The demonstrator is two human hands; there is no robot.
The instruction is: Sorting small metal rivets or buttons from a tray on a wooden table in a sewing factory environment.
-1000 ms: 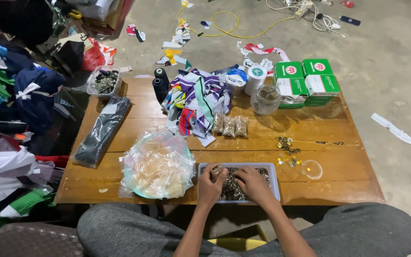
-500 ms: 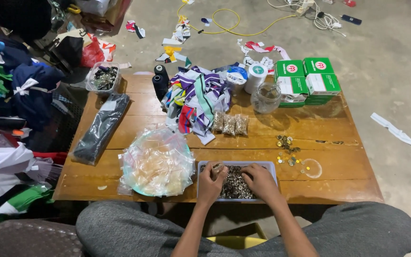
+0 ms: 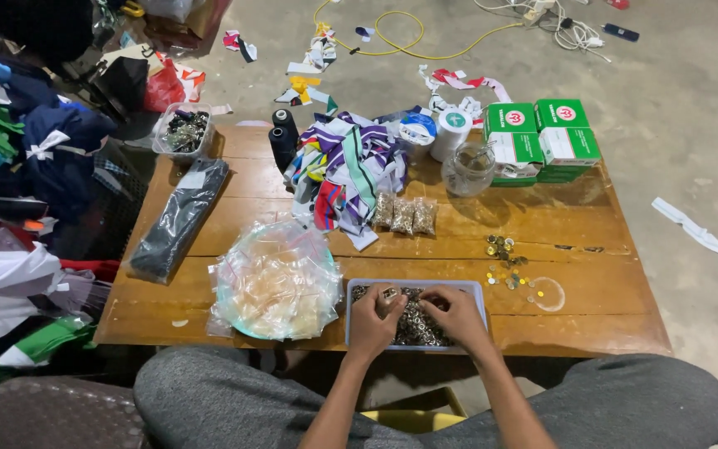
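- Low wooden table (image 3: 376, 241) on a concrete floor carries everything.
- Left hand (image 3: 373, 320) fingers pinch a small metal piece — just over the tray's left end.
- Right hand (image 3: 455, 314) fingers curl loosely in the shallow tray (image 3: 479, 293) of metal eyelets (image 3: 415, 327), which runs left to right, directly under both hands.

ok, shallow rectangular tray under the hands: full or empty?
Full: shallow rectangular tray holds small dark metal rings across its floor.

Both hands hide much of the tray (image 3: 475, 291).
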